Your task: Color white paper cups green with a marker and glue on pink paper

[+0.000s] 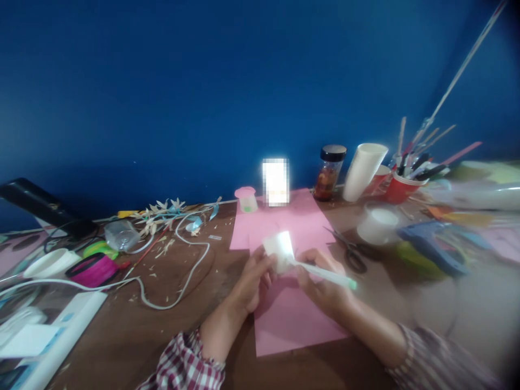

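Head | left hand [255, 277] pinches white piece [277, 250] over pink paper [292, 322], seemingly steadying it | right hand [328, 292] grasps pen [327, 273] above paper

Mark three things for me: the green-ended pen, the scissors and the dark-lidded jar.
Green-ended pen [328, 274]: head view, on its white barrel.
Scissors [348, 246]: head view, near where blades meet handles.
Dark-lidded jar [327, 176]: head view, on its side below the lid.

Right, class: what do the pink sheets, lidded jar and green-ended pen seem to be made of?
Pink sheets: matte paper or card, lying flat with crisp edges. Lidded jar: glossy glass or clear plastic; contents show through. Green-ended pen: probably smooth plastic, pale, rigid-looking.
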The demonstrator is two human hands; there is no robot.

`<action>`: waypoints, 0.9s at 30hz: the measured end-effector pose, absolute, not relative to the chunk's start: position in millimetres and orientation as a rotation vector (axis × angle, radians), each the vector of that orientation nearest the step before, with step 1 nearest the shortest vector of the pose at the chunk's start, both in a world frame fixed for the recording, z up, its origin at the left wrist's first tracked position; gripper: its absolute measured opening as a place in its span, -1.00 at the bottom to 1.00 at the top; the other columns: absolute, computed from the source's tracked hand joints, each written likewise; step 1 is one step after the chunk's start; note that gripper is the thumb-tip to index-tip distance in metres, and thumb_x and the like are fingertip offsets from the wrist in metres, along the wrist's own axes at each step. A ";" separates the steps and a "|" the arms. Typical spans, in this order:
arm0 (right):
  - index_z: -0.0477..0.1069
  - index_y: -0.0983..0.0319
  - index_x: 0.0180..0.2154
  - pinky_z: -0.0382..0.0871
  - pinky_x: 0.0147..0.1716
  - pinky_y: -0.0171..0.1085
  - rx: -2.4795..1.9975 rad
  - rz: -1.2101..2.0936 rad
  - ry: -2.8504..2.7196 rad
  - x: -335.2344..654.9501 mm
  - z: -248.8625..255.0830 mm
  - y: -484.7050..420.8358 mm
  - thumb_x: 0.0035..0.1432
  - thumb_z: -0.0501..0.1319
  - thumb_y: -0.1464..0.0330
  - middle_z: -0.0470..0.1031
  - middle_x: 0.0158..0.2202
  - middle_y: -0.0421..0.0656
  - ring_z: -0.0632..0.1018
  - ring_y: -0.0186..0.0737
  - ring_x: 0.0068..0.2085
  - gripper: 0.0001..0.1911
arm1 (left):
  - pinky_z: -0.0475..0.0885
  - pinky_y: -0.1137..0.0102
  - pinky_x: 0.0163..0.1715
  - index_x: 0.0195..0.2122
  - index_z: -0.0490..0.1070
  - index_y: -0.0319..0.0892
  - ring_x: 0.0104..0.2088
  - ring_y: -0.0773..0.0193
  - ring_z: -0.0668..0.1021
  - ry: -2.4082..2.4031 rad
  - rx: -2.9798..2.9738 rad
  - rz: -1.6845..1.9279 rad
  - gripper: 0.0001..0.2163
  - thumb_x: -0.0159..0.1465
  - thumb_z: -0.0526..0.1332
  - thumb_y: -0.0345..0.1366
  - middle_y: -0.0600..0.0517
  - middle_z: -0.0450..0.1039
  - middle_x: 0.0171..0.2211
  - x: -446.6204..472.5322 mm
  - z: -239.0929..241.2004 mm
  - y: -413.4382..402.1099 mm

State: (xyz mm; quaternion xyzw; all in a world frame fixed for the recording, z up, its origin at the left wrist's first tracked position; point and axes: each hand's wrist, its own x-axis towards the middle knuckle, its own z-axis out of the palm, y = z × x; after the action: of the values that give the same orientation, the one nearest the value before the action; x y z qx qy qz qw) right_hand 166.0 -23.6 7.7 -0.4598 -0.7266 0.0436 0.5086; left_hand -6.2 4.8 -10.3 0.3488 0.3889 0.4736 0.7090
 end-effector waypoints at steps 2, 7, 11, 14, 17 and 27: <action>0.35 0.20 -0.37 0.36 -0.50 -0.37 -1.109 0.105 -1.751 165.7 8.5 -23.7 0.16 0.16 0.36 0.45 -0.52 -0.22 0.47 -0.30 -0.52 -0.94 | 0.19 0.52 -0.57 -0.15 0.45 -0.18 -0.57 0.48 0.37 0.864 0.785 1.052 -0.71 0.14 0.35 -0.20 0.11 0.41 -0.49 -6.4 -11.2 4.8; 0.35 0.20 -0.38 0.35 -0.52 -0.37 -1.109 0.098 -1.764 165.0 9.8 -24.0 0.16 0.16 0.36 0.45 -0.53 -0.22 0.46 -0.31 -0.54 -0.93 | 0.25 0.53 -0.54 -0.11 0.44 -0.18 -0.55 0.46 0.40 0.835 0.754 1.065 -0.67 0.12 0.36 -0.20 0.08 0.44 -0.44 -6.2 -12.3 5.2; 0.34 0.20 -0.40 0.35 -0.52 -0.37 -1.121 0.087 -1.758 164.3 9.7 -23.4 0.16 0.16 0.36 0.44 -0.54 -0.22 0.47 -0.31 -0.54 -0.91 | 0.29 0.51 -0.52 -0.13 0.45 -0.19 -0.55 0.44 0.41 0.856 0.754 1.062 -0.64 0.08 0.39 -0.17 0.07 0.44 -0.46 -6.3 -11.7 5.8; 0.34 0.20 -0.39 0.34 -0.52 -0.37 -1.117 0.097 -1.759 164.5 9.3 -23.6 0.16 0.16 0.35 0.44 -0.54 -0.23 0.46 -0.31 -0.54 -0.91 | 0.26 0.52 -0.54 -0.13 0.45 -0.20 -0.57 0.46 0.39 0.867 0.755 1.067 -0.66 0.09 0.38 -0.18 0.08 0.44 -0.47 -6.3 -12.1 6.1; 0.34 0.19 -0.39 0.34 -0.53 -0.37 -1.113 0.102 -1.765 165.2 8.8 -24.3 0.16 0.16 0.35 0.44 -0.54 -0.23 0.46 -0.31 -0.54 -0.92 | 0.24 0.52 -0.56 -0.13 0.45 -0.19 -0.56 0.44 0.40 0.861 0.749 1.071 -0.66 0.10 0.38 -0.18 0.08 0.44 -0.47 -6.2 -12.9 6.4; 0.30 0.18 -0.42 0.31 -0.55 -0.38 -1.099 0.124 -1.793 164.8 12.1 -24.3 0.15 0.15 0.37 0.40 -0.57 -0.25 0.43 -0.33 -0.57 -0.91 | 0.20 0.54 -0.58 -0.13 0.45 -0.20 -0.51 0.44 0.42 0.854 0.746 1.068 -0.68 0.12 0.37 -0.20 0.06 0.44 -0.42 -6.9 -9.2 5.7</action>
State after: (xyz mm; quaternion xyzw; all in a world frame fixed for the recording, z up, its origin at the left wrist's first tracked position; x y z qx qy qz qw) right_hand 164.8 -24.3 12.1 -0.4534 -0.7396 0.0511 0.4948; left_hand -6.9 5.7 -9.2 0.3364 0.3850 0.4818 0.7117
